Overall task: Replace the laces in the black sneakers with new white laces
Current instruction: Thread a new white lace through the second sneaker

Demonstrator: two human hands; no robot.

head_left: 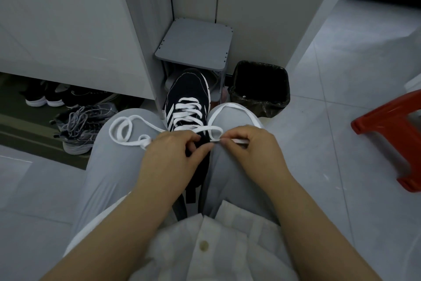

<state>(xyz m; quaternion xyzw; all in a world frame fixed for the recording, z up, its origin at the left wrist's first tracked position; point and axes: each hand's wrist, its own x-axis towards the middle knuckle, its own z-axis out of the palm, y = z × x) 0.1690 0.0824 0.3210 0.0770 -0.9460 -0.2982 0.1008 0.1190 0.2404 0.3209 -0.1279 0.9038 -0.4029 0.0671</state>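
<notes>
A black sneaker (pixel 189 91) with white stripes is wedged between my knees, toe pointing away. A white lace (pixel 188 111) crosses its eyelets in several rows. One free end of the lace lies looped on my left thigh, the other arcs over my right knee. My left hand (pixel 173 150) grips the sneaker's upper edge near the top eyelets. My right hand (pixel 252 144) pinches the lace's tip between thumb and fingers, right beside my left fingertips. The tongue and top eyelets are hidden under my hands.
A small grey shelf stool (pixel 196 41) stands behind the sneaker, with a black-lined bin (pixel 259 89) to its right. Grey sneakers (pixel 82 123) and dark shoes (pixel 45 96) lie at the left under a cabinet. A red plastic stool (pixel 391 130) stands at the right.
</notes>
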